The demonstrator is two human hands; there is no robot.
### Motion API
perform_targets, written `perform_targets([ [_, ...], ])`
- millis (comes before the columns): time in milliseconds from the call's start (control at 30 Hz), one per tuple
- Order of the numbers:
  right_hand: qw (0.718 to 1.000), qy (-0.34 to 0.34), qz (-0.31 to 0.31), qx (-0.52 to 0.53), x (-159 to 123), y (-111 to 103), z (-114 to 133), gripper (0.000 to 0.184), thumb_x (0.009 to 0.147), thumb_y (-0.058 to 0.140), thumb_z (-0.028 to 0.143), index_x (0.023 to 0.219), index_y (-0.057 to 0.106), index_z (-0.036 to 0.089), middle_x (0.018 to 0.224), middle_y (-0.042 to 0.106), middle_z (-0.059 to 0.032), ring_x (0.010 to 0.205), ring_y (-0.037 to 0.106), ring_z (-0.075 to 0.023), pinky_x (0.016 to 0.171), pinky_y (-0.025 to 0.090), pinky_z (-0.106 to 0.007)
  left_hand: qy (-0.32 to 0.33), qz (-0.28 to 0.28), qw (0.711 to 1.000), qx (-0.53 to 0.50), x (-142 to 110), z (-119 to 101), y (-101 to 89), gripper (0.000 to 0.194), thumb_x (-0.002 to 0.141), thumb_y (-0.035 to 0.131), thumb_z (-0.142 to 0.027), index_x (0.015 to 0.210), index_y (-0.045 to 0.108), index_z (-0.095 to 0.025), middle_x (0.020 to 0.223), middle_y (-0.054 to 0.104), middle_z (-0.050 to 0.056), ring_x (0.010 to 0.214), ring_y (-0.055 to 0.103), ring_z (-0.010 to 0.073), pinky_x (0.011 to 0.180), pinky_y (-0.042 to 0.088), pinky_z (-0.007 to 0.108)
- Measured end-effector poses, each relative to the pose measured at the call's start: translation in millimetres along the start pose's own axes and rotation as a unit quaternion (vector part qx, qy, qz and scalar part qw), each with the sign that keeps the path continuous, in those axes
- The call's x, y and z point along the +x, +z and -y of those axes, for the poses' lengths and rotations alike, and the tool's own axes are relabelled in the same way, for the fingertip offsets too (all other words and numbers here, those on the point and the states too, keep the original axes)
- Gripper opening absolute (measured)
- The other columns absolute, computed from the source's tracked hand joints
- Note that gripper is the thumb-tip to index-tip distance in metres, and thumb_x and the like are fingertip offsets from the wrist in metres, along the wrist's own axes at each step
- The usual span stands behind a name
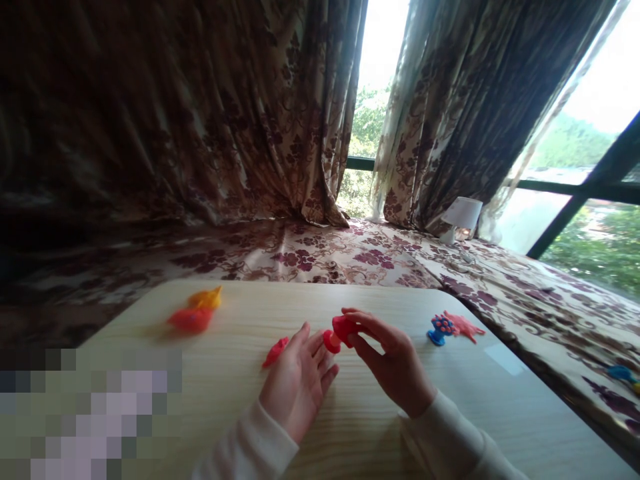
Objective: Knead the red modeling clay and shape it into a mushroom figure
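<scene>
Between the thumb and fingers of my right hand (pixel 395 363) is a small red toy (pixel 343 331) with a round, flared base, held tilted on its side. Its base points left, towards the fingers of my left hand (pixel 301 380); whether they touch it I cannot tell. My left hand is palm up with its fingers stretched out and nothing lying on it. Just left of that hand, partly hidden behind it, a pinkish-red toy (pixel 275 351) rests on the pale wooden table (pixel 240 307).
At the table's left lie a blurred orange-red toy (pixel 191 321) and a yellow toy (pixel 207 298). On the right stand a blue toy with pink dots (pixel 439 329) and a pink toy (pixel 465 326). Behind are flowered cloth, curtains and a white lamp (pixel 463 213).
</scene>
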State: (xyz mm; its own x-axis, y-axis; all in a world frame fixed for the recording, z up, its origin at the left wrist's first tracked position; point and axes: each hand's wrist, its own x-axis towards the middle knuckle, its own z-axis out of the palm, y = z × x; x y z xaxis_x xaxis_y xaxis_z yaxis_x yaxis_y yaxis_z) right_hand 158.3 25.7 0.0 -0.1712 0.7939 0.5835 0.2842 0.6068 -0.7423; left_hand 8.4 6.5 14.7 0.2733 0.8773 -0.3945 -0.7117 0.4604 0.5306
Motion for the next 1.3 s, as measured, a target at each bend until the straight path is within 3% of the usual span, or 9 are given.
perform_targets([
  [233, 0.998, 0.035, 0.011, 0.053, 1.8, 0.8, 5.0, 0.020, 0.080, 0.062, 0.022, 0.097, 0.072, 0.024, 0.110, 0.067, -0.0071, 0.103, 0.061, -0.0231, 0.093, 0.047, -0.037, 0.011, 0.002, 0.999, 0.034, 0.8, 0.1, -2.2, 0.030, 0.090, 0.040, -0.033, 0.089, 0.062, -0.011, 0.080, 0.066, 0.007, 0.070, 0.062, 0.0136, 0.073, 0.051, 0.031],
  [333, 0.990, 0.082, -0.007, 0.113, 2.7, -0.8, 4.4, 0.023, 0.077, 0.066, 0.031, 0.099, 0.071, 0.023, 0.108, 0.068, -0.0081, 0.099, 0.063, -0.0245, 0.088, 0.051, -0.039, 0.075, -0.033, 0.993, 0.081, 7.1, -0.5, -8.8, 0.018, 0.085, 0.051, -0.024, 0.091, 0.065, -0.014, 0.086, 0.070, 0.007, 0.077, 0.064, 0.0132, 0.073, 0.050, 0.026],
  [433, 0.972, 0.145, -0.013, 0.184, 3.5, -2.8, 4.3, 0.033, 0.077, 0.066, 0.038, 0.104, 0.067, 0.019, 0.102, 0.071, -0.0097, 0.090, 0.067, -0.0245, 0.081, 0.055, -0.041, 0.138, -0.039, 0.980, 0.140, 11.3, -2.3, -15.4, 0.013, 0.072, 0.067, -0.016, 0.084, 0.070, -0.013, 0.079, 0.073, 0.006, 0.077, 0.064, 0.0141, 0.068, 0.050, 0.021],
  [533, 0.950, 0.198, -0.013, 0.241, 4.4, -3.0, 5.4, 0.037, 0.080, 0.062, 0.041, 0.107, 0.065, 0.016, 0.097, 0.072, -0.0107, 0.089, 0.068, -0.0243, 0.081, 0.055, -0.042, 0.164, -0.017, 0.970, 0.181, 8.5, -3.4, -16.1, 0.022, 0.062, 0.076, -0.023, 0.081, 0.072, -0.012, 0.069, 0.073, 0.005, 0.066, 0.064, 0.0146, 0.062, 0.051, 0.023],
  [667, 0.934, 0.230, -0.011, 0.274, 4.9, 0.0, 5.9, 0.040, 0.080, 0.062, 0.044, 0.107, 0.064, 0.015, 0.100, 0.071, -0.0116, 0.089, 0.068, -0.0244, 0.082, 0.054, -0.043, 0.189, -0.005, 0.959, 0.210, 1.0, -2.0, -10.3, 0.029, 0.060, 0.077, -0.032, 0.083, 0.073, -0.014, 0.065, 0.072, 0.004, 0.055, 0.062, 0.0124, 0.059, 0.052, 0.024],
  [833, 0.949, 0.214, -0.008, 0.230, 4.2, 1.4, 3.1, 0.036, 0.081, 0.059, 0.044, 0.101, 0.067, 0.015, 0.094, 0.071, -0.0112, 0.085, 0.068, -0.0244, 0.076, 0.056, -0.042, 0.223, -0.024, 0.945, 0.237, 1.1, -0.5, -8.3, 0.024, 0.059, 0.078, -0.029, 0.077, 0.072, -0.014, 0.060, 0.072, 0.002, 0.051, 0.061, 0.0101, 0.053, 0.050, 0.019],
  [1000, 0.981, 0.138, -0.053, 0.126, 3.0, -0.2, 9.9, 0.024, 0.083, 0.059, 0.038, 0.097, 0.069, 0.021, 0.097, 0.065, -0.0063, 0.091, 0.060, -0.0194, 0.075, 0.051, -0.030, 0.252, -0.036, 0.929, 0.267, 2.6, -2.2, -9.7, 0.017, 0.061, 0.077, -0.024, 0.074, 0.072, -0.016, 0.062, 0.073, 0.001, 0.051, 0.062, 0.0102, 0.051, 0.050, 0.018],
  [1133, 0.991, 0.101, 0.001, 0.087, 0.7, 3.7, 21.5, 0.017, 0.081, 0.062, 0.030, 0.092, 0.071, 0.020, 0.079, 0.063, -0.0034, 0.070, 0.060, -0.0149, 0.059, 0.049, -0.025, 0.274, -0.033, 0.915, 0.293, 0.5, -2.6, -7.6, 0.014, 0.060, 0.077, -0.019, 0.073, 0.073, -0.017, 0.064, 0.073, 0.000, 0.059, 0.064, 0.0122, 0.055, 0.051, 0.018],
  [1300, 0.995, 0.069, 0.011, 0.073, -0.4, 7.0, 25.7, 0.016, 0.083, 0.059, 0.028, 0.088, 0.071, 0.018, 0.078, 0.062, -0.0045, 0.068, 0.059, -0.0152, 0.058, 0.049, -0.026, 0.287, -0.031, 0.904, 0.315, -0.9, -4.3, -6.5, 0.012, 0.063, 0.075, -0.019, 0.075, 0.074, -0.018, 0.061, 0.073, 0.001, 0.055, 0.064, 0.0137, 0.055, 0.053, 0.021],
])
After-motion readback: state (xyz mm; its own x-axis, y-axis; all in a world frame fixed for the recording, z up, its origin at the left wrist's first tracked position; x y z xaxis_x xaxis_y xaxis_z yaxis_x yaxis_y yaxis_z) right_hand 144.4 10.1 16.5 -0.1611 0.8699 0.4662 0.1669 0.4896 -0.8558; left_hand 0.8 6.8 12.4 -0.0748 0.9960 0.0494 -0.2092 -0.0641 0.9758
